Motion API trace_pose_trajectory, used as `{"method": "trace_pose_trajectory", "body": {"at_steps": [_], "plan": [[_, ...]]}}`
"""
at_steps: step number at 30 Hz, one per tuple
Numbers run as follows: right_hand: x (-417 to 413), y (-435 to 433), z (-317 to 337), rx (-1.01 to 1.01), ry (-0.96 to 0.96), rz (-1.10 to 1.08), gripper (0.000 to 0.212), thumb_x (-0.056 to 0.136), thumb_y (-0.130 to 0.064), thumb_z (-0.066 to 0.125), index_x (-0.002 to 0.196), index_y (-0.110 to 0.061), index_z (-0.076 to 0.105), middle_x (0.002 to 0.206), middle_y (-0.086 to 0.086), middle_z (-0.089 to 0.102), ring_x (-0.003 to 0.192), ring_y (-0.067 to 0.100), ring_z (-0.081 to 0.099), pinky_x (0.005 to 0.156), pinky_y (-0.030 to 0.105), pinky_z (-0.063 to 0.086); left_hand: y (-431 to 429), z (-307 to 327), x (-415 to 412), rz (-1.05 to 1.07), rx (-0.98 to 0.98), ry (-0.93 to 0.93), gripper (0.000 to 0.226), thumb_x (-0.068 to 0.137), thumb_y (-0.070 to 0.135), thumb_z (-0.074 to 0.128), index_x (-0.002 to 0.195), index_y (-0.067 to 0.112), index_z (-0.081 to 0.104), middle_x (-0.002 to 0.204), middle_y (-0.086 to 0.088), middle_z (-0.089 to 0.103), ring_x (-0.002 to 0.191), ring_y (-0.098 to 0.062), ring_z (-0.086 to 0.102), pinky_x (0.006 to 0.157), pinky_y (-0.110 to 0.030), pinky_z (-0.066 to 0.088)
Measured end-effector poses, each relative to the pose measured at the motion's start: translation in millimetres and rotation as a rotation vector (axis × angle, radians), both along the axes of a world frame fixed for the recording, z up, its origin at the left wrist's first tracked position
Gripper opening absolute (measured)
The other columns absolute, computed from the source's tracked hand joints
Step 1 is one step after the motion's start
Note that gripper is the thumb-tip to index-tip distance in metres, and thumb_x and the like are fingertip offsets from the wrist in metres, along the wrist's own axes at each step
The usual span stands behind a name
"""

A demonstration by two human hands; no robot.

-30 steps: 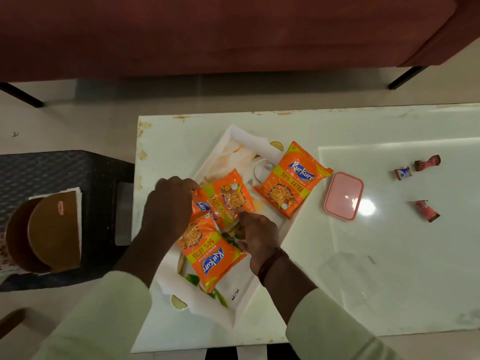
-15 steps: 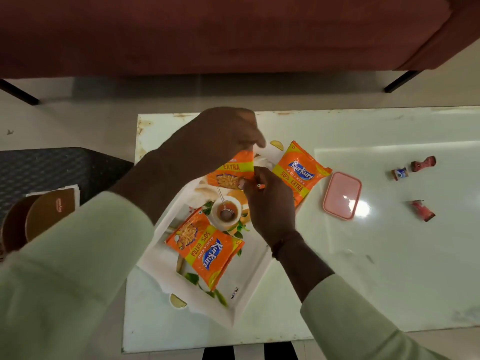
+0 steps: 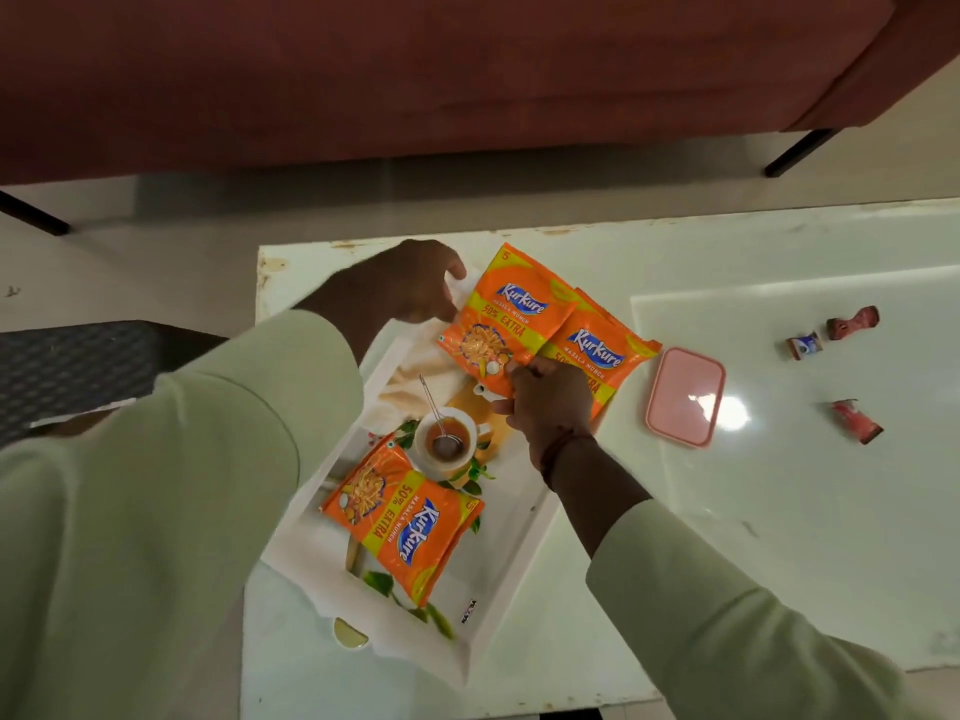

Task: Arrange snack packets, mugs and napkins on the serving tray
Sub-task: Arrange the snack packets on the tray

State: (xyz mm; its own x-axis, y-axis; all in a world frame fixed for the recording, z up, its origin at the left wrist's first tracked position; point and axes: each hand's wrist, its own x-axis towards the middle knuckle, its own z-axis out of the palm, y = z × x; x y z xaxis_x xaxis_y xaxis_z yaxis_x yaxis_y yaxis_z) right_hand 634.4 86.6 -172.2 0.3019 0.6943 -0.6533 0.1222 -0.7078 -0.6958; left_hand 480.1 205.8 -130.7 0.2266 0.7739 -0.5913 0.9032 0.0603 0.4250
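Hiding tray (image 3: 511, 569) corner: overlapping packets (image 3: 511, 317), hands (image 3: 545, 402).

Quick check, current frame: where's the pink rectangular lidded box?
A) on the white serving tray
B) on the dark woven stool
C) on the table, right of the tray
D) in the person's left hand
C: the pink rectangular lidded box lies on the glossy white table, apart from the white serving tray and just right of the overlapping orange snack packets; neither hand touches it.
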Motion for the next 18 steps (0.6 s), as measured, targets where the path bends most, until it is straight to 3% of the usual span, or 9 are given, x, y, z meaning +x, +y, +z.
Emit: {"method": "trace_pose_trajectory", "body": {"at_steps": [2,4,6,12,14,18], "plan": [[1.6,3.7,-1.6,-0.012,-0.046,0.022,0.020,0.089,-0.031,0.068,0.070,-0.025,0.065,0.078,-0.002,0.075,0.053,0.015,0.072,0.061,0.036,0.062,-10.3,-13.7,-3.2,0.038,-0.004,0.022,0.063,0.074,0.023,0.083,0.130,0.016,0.054,0.099,0.000,0.064,0.085,-0.018,0.059,0.068,-0.027,0.043],[3.9,6.7,-2.4,-0.007,-0.108,0.044,0.026,0.084,-0.036,0.072,0.063,-0.025,0.062,0.069,-0.005,0.073,0.049,0.013,0.070,0.055,0.031,0.059,-21.9,-24.2,-5.5,0.074,0.002,0.053,0.067,0.073,0.029,0.083,0.132,0.018,0.052,0.113,-0.005,0.065,0.095,-0.021,0.060,0.078,-0.030,0.047],[5.7,8.2,-2.6,0.011,-0.169,0.070,0.026,0.083,-0.037,0.073,0.065,-0.022,0.063,0.069,-0.002,0.074,0.049,0.013,0.070,0.049,0.025,0.053,-34.4,-30.6,-6.6,0.104,0.013,0.093,0.067,0.075,0.034,0.081,0.133,0.019,0.052,0.126,-0.006,0.063,0.108,-0.025,0.061,0.091,-0.038,0.051],[5.5,-3.9,5.9,0.095,-0.251,0.172,0.016,0.088,-0.034,0.065,0.086,-0.019,0.073,0.083,0.001,0.074,0.076,0.023,0.071,0.076,0.045,0.058,-75.9,-27.4,-11.0,0.227,0.135,0.065,0.054,0.082,0.035,0.072,0.131,0.023,0.052,0.126,-0.004,0.065,0.112,-0.026,0.061,0.095,-0.043,0.051],[7.2,-18.9,12.3,0.147,-0.307,0.218,0.016,0.090,-0.032,0.062,0.091,-0.021,0.073,0.087,-0.001,0.074,0.076,0.022,0.070,0.075,0.041,0.057,-94.8,-18.8,-16.9,0.300,0.235,0.032,0.056,0.083,0.034,0.071,0.134,0.026,0.049,0.127,0.002,0.063,0.111,-0.021,0.061,0.094,-0.040,0.051],[11.1,-70.8,30.1,0.143,-0.317,0.284,0.009,0.086,-0.040,0.065,0.091,-0.033,0.068,0.081,-0.013,0.073,0.071,0.006,0.069,0.064,0.023,0.052,-146.4,-1.9,-39.3,0.396,0.334,-0.023,0.040,0.088,0.034,0.065,0.127,0.029,0.053,0.118,0.007,0.064,0.090,-0.012,0.064,0.081,-0.034,0.054]]}}
